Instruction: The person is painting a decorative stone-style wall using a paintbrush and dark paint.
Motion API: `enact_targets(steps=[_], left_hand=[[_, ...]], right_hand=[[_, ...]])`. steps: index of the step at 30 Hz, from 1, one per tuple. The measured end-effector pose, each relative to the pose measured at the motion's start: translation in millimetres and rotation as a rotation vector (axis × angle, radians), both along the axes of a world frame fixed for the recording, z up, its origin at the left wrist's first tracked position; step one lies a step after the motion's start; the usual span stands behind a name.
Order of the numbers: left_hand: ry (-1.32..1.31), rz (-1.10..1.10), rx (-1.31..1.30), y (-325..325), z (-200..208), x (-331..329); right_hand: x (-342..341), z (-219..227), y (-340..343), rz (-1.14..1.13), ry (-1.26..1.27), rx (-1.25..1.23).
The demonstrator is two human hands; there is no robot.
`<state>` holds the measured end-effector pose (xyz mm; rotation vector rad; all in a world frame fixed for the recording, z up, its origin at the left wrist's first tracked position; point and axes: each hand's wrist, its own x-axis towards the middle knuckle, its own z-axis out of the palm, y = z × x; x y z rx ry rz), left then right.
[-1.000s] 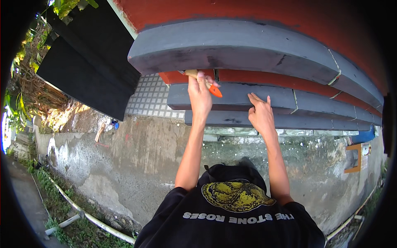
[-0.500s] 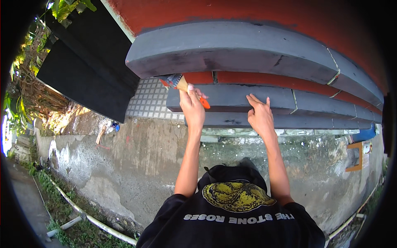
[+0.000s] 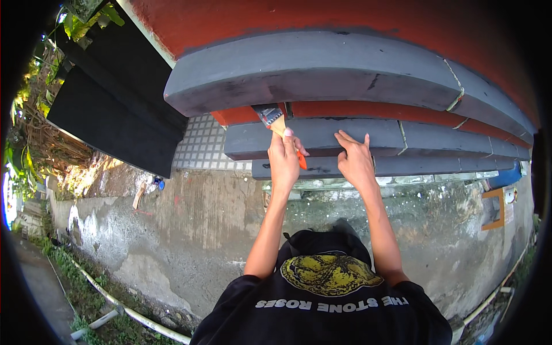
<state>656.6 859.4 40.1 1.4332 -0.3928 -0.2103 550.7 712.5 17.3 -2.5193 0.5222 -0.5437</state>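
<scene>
My left hand point(image 3: 284, 159) is closed around a paintbrush point(image 3: 279, 125) with a pale wooden handle and an orange end. Its bristles point up and left, under the edge of the thick upper grey ledge point(image 3: 299, 54), by the red strip of wall behind. Whether the bristle tips touch the ledge is hard to tell. To the right, my right hand point(image 3: 356, 162) lies against the lower grey ledge point(image 3: 253, 137), its index finger and thumb stretched out and apart, holding nothing. Dark streaks mark the underside of the upper ledge.
A large black panel point(image 3: 115, 115) stands at the left beside tiled paving point(image 3: 198, 144). Below the ledges is a stained concrete floor point(image 3: 195, 213). A brown-framed object point(image 3: 493, 210) and something blue point(image 3: 506, 178) are at the right. A white pipe point(image 3: 141, 318) runs along the lower left.
My left hand and the paintbrush have moved to the right along the gap under the upper ledge. My right hand stays on the lower ledge; the view has shifted slightly.
</scene>
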Motion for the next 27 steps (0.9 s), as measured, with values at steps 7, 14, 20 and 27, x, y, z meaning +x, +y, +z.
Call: enact_targets(steps=[7, 14, 20, 27], left_hand=[[-0.345, -0.370, 0.285, -42.1, 15.2, -53.3], [-0.285, -0.301, 0.420, -34.7, -0.2, -63.9], [-0.564, -0.324, 0.436, -38.6, -1.0, -81.3], [-0.651, -0.341, 0.407, -26.2, 12.8, -64.3]], right_hand=[[-9.3, -7.4, -11.4, 0.028, -0.105, 0.169], [-49.2, -15.3, 19.6, -0.091, -0.707, 1.178], [-41.8, 0.0, 31.5, -0.076, -0.641, 1.112], [-38.4, 18.6, 8.8, -0.115, -0.801, 1.408]])
